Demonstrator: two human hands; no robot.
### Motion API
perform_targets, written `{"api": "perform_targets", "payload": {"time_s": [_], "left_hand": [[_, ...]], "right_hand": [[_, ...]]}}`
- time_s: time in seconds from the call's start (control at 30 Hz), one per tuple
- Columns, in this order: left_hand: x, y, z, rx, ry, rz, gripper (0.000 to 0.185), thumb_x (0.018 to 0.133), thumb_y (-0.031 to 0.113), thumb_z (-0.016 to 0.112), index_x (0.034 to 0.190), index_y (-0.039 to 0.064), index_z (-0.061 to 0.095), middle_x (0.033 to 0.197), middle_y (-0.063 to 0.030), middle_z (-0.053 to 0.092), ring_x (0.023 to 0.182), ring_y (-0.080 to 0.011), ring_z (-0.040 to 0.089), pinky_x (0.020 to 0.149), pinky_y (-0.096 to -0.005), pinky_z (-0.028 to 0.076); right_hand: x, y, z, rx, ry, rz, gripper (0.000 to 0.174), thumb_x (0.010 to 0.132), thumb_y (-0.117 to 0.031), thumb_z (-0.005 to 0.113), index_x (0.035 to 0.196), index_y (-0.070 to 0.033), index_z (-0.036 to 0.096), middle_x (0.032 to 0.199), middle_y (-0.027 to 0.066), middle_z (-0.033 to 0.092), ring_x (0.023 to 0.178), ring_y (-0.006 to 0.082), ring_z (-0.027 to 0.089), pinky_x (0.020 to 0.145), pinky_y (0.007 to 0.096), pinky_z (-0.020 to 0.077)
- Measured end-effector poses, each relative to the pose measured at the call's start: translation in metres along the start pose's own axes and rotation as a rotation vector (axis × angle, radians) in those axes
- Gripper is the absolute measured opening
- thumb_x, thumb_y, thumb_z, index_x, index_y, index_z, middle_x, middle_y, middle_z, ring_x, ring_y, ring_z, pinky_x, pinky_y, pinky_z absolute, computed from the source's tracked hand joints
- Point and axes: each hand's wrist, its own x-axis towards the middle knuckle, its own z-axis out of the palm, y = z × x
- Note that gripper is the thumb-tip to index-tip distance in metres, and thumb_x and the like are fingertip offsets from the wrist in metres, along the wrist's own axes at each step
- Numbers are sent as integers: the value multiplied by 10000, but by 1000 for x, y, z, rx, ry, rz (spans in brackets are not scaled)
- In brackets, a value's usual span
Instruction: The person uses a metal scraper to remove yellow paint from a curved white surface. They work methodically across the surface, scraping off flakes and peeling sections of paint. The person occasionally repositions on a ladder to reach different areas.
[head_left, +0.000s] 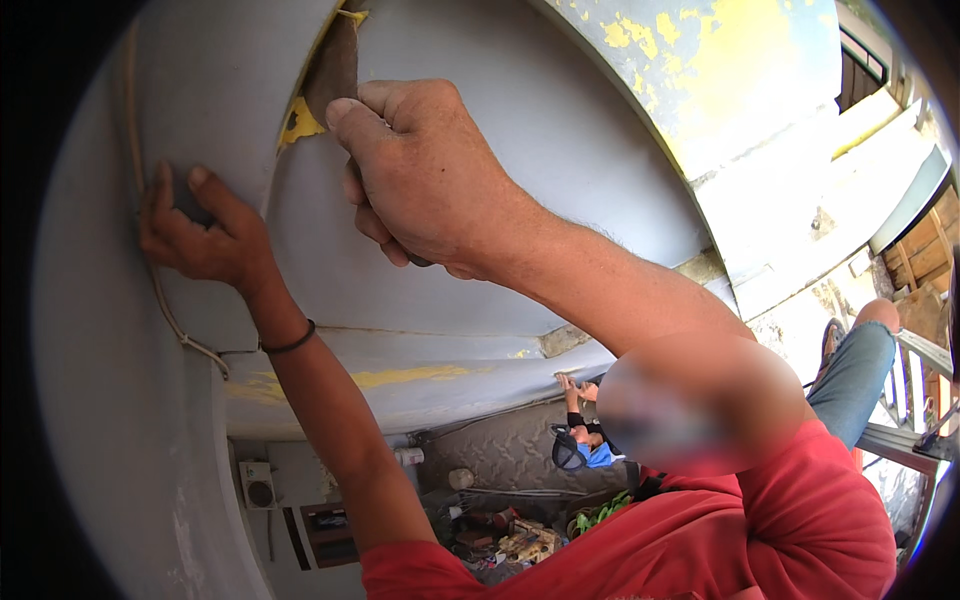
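My right hand is closed around the handle of a scraper with a broad, dark metal blade. The blade lies against the edge of a grey painted beam, beside a ragged patch of exposed yellow paint. Part of the handle is hidden inside my fist. To the left, my left hand rests against the grey surface with fingers apart and bent, holding nothing that I can see. Its fingertips are beside a thin cable running along the wall. A dark band circles the left wrist.
Flaking yellow and grey paint covers a wall at upper right. Far below, a person in a cap has their hands at a wall. A debris pile and an air conditioner unit are down there. At right, a jeans-clad leg is beside metal rails.
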Motion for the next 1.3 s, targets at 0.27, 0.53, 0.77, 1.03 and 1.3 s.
{"api": "perform_targets", "payload": {"time_s": [0.27, 0.53, 0.77, 1.03, 1.3], "left_hand": [[1, 0, 2, 29, 25, 21, 343, 1028, 332, 710, 1250, 74, 740, 1241, -102, 687, 1170, -285, 602, 997, -443, 495], [1, 7, 2, -2, 24, -80, 373, 1030, 332, 718, 1307, 84, 746, 1279, -118, 653, 1178, -299, 618, 982, -443, 526], [2, 10, 2, -19, 33, -99, 361, 1034, 298, 733, 1321, 81, 746, 1281, -122, 653, 1191, -302, 626, 993, -439, 528], [1, 3, -4, -30, 38, -39, 345, 1045, 298, 723, 1320, 92, 747, 1269, -81, 720, 1189, -274, 632, 1002, -427, 507], [-2, -2, -2, -28, 36, -38, 362, 1051, 314, 708, 1343, 102, 740, 1283, -79, 720, 1219, -277, 626, 1017, -431, 500]], "right_hand": [[-45, 14, -12, -77, -44, -15, 325, 1175, -246, 471, 968, -7, 549, 670, 43, 549, 509, 114, 542, 455, 297, 441], [-18, 65, 15, -222, 175, -448, 462, 1131, -107, 551, 1538, 102, 485, 814, 178, 597, 742, 263, 639, 736, 387, 552], [24, 114, 38, -418, 348, -797, 561, 1083, 10, 581, 1610, 100, 409, 924, 184, 611, 794, 288, 651, 756, 373, 559], [20, 106, 52, -338, 337, -697, 546, 1092, 12, 560, 1592, 157, 397, 851, 143, 611, 711, 200, 621, 666, 329, 527], [45, 98, 58, -278, 390, -736, 507, 1149, -46, 489, 1610, 141, 390, 695, 19, 537, 578, 76, 515, 537, 262, 440]]}}
